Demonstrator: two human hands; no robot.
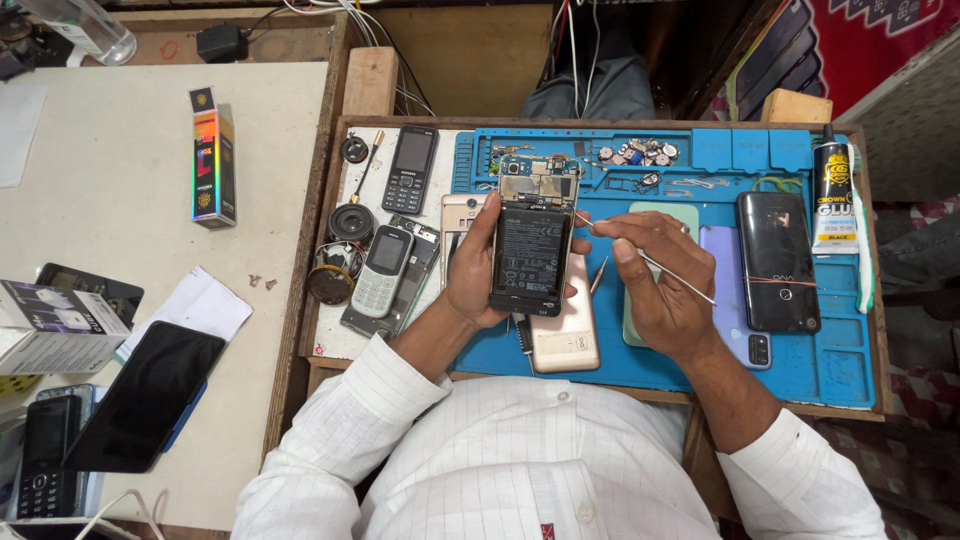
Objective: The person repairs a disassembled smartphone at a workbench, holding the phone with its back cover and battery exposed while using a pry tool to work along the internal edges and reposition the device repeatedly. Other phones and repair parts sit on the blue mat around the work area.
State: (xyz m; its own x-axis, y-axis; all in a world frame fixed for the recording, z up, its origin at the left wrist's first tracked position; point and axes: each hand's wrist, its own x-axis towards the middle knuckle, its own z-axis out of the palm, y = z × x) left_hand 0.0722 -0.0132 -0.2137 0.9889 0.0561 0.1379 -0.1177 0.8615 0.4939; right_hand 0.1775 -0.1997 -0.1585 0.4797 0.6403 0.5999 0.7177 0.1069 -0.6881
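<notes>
My left hand (472,268) grips an opened smartphone (532,240) with its back cover off, showing the black battery and the circuit board at the top. It is held upright above the blue work mat (830,360). My right hand (655,280) holds thin metal tweezers (660,268) like a pen, their tip pointing at the phone's right edge near the board. A gold phone back (566,335) lies under the held phone.
A dark phone (778,260), a purple phone (735,300) and a glue tube (833,195) lie right on the mat. Small screws and parts (635,153) fill the mat's top slots. Two keypad phones (410,168) (382,270) and tape rolls (350,222) sit left. Boxes and a black phone (145,395) rest on the white table.
</notes>
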